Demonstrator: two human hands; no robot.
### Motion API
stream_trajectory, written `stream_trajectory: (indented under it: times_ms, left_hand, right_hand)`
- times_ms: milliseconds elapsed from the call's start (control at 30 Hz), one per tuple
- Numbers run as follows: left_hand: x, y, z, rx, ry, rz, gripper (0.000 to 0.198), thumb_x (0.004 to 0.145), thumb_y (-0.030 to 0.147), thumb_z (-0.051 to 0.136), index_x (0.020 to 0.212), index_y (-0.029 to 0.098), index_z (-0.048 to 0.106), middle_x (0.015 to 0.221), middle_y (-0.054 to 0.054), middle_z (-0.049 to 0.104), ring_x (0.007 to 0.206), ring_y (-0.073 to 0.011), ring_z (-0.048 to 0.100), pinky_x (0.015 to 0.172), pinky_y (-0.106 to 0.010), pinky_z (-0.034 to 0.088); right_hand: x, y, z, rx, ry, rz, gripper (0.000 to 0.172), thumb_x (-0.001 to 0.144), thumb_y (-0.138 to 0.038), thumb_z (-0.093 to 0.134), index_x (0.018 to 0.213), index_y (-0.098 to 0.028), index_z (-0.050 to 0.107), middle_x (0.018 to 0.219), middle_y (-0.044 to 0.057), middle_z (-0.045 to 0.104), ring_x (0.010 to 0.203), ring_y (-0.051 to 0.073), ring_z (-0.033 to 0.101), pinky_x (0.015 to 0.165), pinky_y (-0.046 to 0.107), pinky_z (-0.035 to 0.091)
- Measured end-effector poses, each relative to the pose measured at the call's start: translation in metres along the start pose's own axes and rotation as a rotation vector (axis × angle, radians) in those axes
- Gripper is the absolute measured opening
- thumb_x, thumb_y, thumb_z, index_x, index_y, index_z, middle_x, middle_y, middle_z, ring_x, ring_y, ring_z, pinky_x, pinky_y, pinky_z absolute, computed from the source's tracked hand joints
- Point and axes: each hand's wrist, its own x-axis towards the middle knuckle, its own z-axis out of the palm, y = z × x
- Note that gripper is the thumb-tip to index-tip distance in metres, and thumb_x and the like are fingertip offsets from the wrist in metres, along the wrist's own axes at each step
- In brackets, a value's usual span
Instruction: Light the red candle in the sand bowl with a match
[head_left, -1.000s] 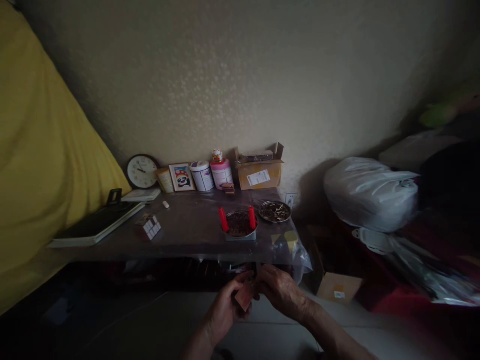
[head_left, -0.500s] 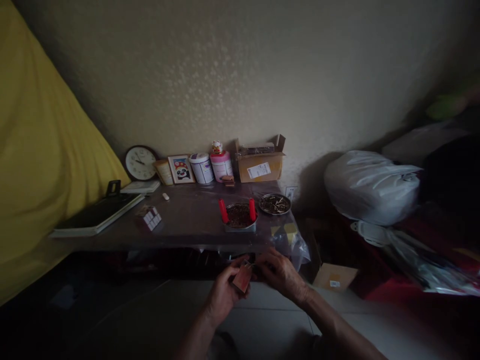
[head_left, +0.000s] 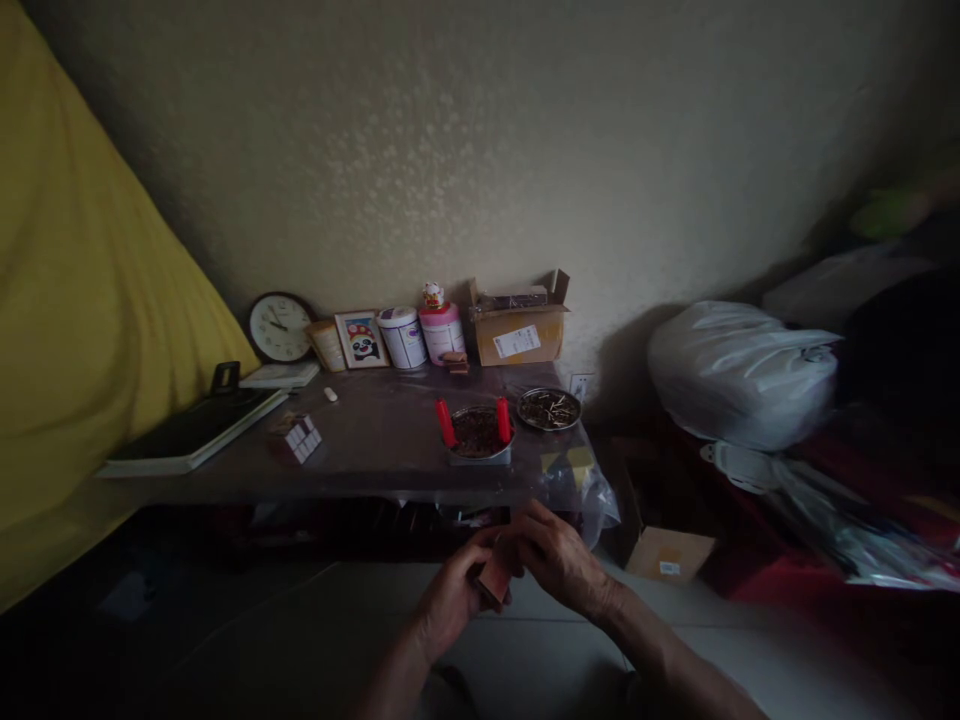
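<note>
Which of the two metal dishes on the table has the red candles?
The left dish, nearer the table's front edge: a red candle stands at each side. The right dish holds pale sticks, no candles.

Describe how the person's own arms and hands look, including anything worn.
The left hand and right hand are bare, no gloves; no ring, watch or bracelet shows in the dim light. The left forearm and right forearm show no sleeve up to the picture's lower edge.

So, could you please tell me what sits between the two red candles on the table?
A round metal dish of dark material sits between the red candles, in the head view.
</note>
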Motion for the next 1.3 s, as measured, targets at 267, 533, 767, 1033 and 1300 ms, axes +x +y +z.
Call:
stream_trajectory:
  times_ms: [267, 533, 767, 1033, 1300]
  left_hand:
    - [-0.003, 0.003, 0.004, -0.055, -0.01, -0.033, 0.034, 0.075, 0.023, 0.048, 0.107, 0.016, 0.056, 0.075, -0.004, 0.065, 0.056, -0.0163, 0.059, 0.055, -0.03, 0.042]
    - [-0.004, 0.003, 0.004, -0.047, 0.009, -0.03, 0.035, 0.077, 0.023, 0.047, 0.111, 0.016, 0.054, 0.076, -0.005, 0.066, 0.057, -0.0173, 0.061, 0.053, -0.029, 0.041]
    - [-0.004, 0.011, 0.004, -0.201, 0.005, -0.009, 0.039, 0.08, 0.022, 0.048, 0.118, 0.02, 0.047, 0.093, -0.008, 0.068, 0.066, -0.0174, 0.063, 0.059, -0.029, 0.043]
    - [-0.006, 0.018, -0.001, -0.378, 0.019, 0.067, 0.035, 0.081, 0.02, 0.046, 0.116, 0.022, 0.049, 0.103, -0.008, 0.067, 0.088, -0.021, 0.063, 0.074, -0.035, 0.046]
    - [-0.006, 0.019, -0.002, -0.428, -0.012, 0.09, 0.033, 0.081, 0.02, 0.05, 0.113, 0.023, 0.054, 0.101, -0.007, 0.068, 0.08, -0.0201, 0.065, 0.069, -0.03, 0.047]
  right_hand:
    - [0.004, -0.003, 0.004, 0.21, 0.089, 0.101, 0.02, 0.08, -0.007, 0.048, 0.087, -0.02, 0.061, 0.084, 0.0, 0.057, 0.075, 0.011, 0.057, 0.07, 0.023, 0.046]
    - [0.001, 0.004, 0.018, 0.592, 0.099, 0.342, 0.012, 0.082, -0.028, 0.053, 0.086, -0.019, 0.059, 0.07, -0.001, 0.06, 0.055, 0.008, 0.053, 0.05, 0.02, 0.044]
    - [0.007, 0.007, 0.002, 0.774, 0.327, 0.432, 0.029, 0.074, -0.047, 0.061, 0.08, -0.018, 0.056, 0.069, -0.001, 0.061, 0.066, 0.014, 0.059, 0.063, 0.025, 0.048]
    - [-0.001, -0.008, 0.0, 0.25, 0.127, 0.114, 0.02, 0.086, -0.032, 0.051, 0.102, -0.021, 0.054, 0.097, 0.004, 0.058, 0.09, 0.017, 0.056, 0.081, 0.029, 0.045]
    - [-0.005, -0.01, 0.011, 0.215, 0.044, 0.004, 0.052, 0.079, -0.033, 0.061, 0.124, -0.023, 0.036, 0.111, 0.006, 0.05, 0.1, 0.019, 0.051, 0.086, 0.032, 0.045]
